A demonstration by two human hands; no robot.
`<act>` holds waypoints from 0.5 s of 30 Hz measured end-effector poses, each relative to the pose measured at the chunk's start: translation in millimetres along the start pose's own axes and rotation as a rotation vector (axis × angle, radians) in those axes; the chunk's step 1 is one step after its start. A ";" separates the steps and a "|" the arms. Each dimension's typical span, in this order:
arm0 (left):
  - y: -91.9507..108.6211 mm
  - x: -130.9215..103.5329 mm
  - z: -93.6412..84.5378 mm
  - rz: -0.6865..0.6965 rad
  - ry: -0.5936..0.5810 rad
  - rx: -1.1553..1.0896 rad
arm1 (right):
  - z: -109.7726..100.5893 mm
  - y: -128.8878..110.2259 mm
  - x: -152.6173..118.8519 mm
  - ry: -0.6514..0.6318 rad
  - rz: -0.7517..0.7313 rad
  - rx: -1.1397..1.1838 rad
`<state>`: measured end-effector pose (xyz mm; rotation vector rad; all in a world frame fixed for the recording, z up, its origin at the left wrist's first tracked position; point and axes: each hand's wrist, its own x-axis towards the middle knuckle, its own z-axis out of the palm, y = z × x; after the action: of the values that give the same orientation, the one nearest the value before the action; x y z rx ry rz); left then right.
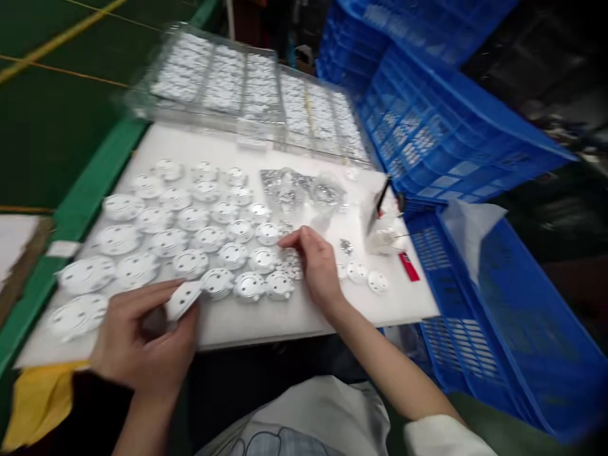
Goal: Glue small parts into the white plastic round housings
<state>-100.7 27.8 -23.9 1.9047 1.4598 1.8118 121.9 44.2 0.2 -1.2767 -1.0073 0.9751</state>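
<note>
My left hand grips a white round plastic part with dark holes between thumb and fingers, tilted at the table's near edge. My right hand reaches over the board with thumb and forefinger brought together; what they pinch, if anything, is too small to make out. Beside its fingertips lies a pile of small light pieces. Rows of similar white round parts cover the left half of the white board, the nearest ones between my two hands.
Clear trays filled with white parts stand at the back. Plastic bags of small metal pieces lie mid-board. At the right are a small metal heap, a red object and a white container. Blue crates border the right side.
</note>
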 end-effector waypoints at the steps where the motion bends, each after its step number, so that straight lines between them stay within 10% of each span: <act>1: -1.7 -3.8 -3.2 0.059 0.043 0.088 | 0.0 0.9 0.1 -0.005 0.015 0.026; 9: 12.0 -3.3 5.8 0.129 0.044 0.103 | 3.0 -5.5 -8.8 0.044 0.022 0.091; 15: 11.0 -3.3 2.9 0.155 0.031 0.105 | -6.5 -8.9 -14.3 0.033 -0.210 -0.360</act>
<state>-91.8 21.3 -19.7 2.1035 1.4823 1.8723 124.2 28.2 8.3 -1.4393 -1.3028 0.6261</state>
